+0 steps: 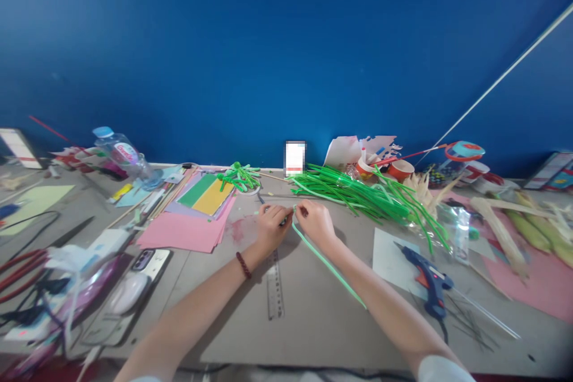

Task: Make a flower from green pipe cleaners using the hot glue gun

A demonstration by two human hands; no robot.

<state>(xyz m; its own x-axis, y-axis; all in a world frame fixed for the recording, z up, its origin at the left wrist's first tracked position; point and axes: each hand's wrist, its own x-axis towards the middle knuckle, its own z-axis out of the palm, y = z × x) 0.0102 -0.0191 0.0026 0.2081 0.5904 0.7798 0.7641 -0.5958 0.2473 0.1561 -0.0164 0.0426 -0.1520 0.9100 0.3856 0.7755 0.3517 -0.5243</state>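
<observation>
Both of my hands meet over the middle of the grey table. My left hand (272, 225) and my right hand (314, 222) each pinch the far end of a long light-green pipe cleaner (329, 265), which trails back toward me under my right forearm. A thin dark tool seems to sit in my left fingers too, but I cannot make it out. A clear ruler (274, 286) lies flat just below my hands. A small bundle of bent green pipe cleaners (239, 176) lies beyond my left hand.
A big pile of green pipe cleaners (367, 194) lies at the right rear. A blue glue gun (427, 279) rests on white paper. Coloured paper sheets (197, 215), a water bottle (125, 156), a phone (150, 259) and cables crowd the left. Corn husks (514, 221) lie at far right.
</observation>
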